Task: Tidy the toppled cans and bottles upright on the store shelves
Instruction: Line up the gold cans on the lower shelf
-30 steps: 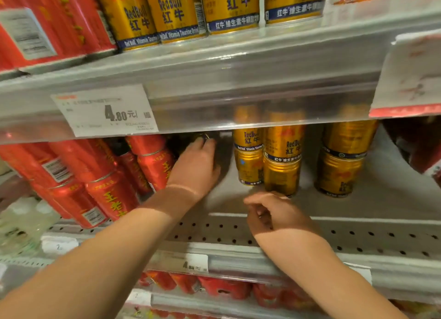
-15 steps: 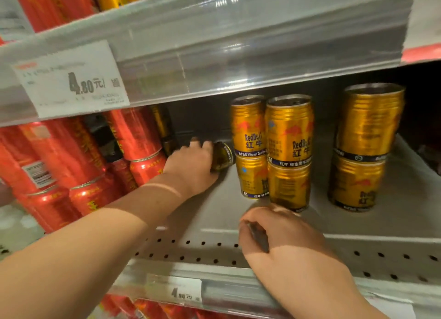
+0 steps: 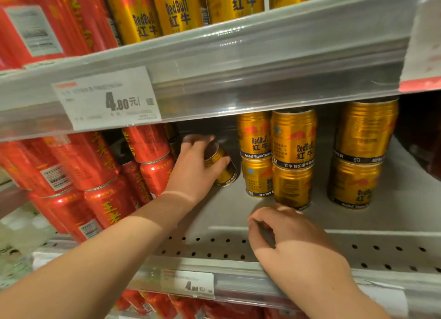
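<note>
Grey perforated shelf (image 3: 381,254), white price tag (image 3: 107,99)

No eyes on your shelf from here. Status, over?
Left hand grips small gold metal can, tilted, not yet upright. Stacked gold cans close on its right. Right hand loosely curled on grey perforated shelf.
</note>
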`<action>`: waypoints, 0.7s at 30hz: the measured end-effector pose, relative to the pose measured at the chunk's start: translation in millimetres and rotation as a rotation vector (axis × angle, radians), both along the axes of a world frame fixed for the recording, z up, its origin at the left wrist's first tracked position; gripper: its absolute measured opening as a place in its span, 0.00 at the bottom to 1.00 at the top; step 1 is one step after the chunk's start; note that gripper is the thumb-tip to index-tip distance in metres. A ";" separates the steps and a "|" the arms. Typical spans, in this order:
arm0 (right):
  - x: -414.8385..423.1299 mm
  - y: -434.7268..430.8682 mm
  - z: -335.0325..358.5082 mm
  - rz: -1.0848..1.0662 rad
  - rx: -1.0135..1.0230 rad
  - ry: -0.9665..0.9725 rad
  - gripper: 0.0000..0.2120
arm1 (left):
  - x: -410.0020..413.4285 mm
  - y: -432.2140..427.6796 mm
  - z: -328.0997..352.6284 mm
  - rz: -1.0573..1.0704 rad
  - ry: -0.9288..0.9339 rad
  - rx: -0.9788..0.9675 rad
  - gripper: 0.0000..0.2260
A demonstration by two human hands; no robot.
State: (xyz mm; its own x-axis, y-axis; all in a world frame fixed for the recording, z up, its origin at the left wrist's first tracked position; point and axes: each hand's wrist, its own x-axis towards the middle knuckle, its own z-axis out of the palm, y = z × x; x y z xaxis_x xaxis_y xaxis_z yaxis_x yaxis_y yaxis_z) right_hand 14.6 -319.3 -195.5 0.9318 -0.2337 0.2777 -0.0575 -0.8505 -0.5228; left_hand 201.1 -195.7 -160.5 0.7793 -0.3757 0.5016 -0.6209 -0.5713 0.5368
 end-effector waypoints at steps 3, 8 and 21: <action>0.1 0.7 0.0 -0.003 0.001 0.006 0.12 | -0.7 -1.1 5.3 -0.047 -0.042 0.188 0.23; 0.9 2.8 1.8 -0.019 0.000 0.022 0.12 | -1.6 -1.2 16.8 0.000 -0.302 0.515 0.23; -13.0 2.0 2.6 0.005 0.141 -0.094 0.07 | -28.9 4.2 8.2 -0.087 -0.257 0.496 0.22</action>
